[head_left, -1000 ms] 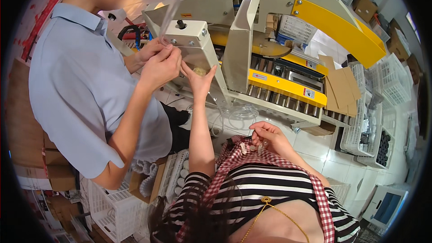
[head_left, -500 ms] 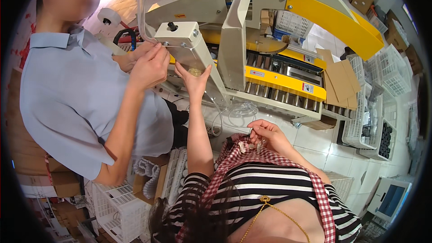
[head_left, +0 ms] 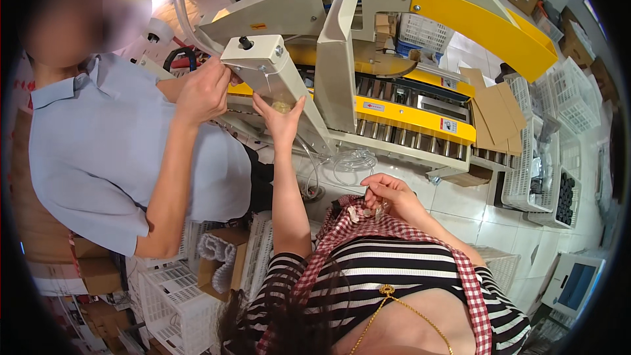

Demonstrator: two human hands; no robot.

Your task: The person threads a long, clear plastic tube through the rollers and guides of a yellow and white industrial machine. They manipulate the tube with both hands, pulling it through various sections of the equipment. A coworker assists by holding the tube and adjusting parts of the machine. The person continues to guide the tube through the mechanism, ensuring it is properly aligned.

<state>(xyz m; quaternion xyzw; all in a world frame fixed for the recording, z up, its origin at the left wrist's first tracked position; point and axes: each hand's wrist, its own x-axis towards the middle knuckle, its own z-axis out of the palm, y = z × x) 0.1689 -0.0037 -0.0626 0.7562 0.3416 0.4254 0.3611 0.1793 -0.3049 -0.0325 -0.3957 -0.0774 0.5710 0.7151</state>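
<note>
My left hand (head_left: pixel 281 123) reaches up to the pale upright box (head_left: pixel 259 52) of a machine. Its thumb and fingers are spread around a small yellowish, see-through piece (head_left: pixel 281 106) at the box's lower face; how firmly it grips cannot be made out. Low in front of my chest, my right hand (head_left: pixel 389 192) pinches something small and dark between thumb and fingertips, over the red checked apron (head_left: pixel 358 213). To the left of the box, a co-worker's hands (head_left: pixel 205 95) are close together beside a clear hose (head_left: pixel 181 10), partly hiding what they work on.
Beyond the box is a roller conveyor (head_left: pixel 407 135) with yellow side rails and a large yellow arm (head_left: pixel 486 23). Coiled clear tubing (head_left: pixel 355 161) lies on the floor. White crates (head_left: pixel 526 177) and flat cardboard (head_left: pixel 496 115) stand right; a white crate (head_left: pixel 177 302) is lower left, beside the co-worker.
The co-worker's head and hands have shifted a little to the left. The whole scene has moved slightly in view. My hands keep much the same pose.
</note>
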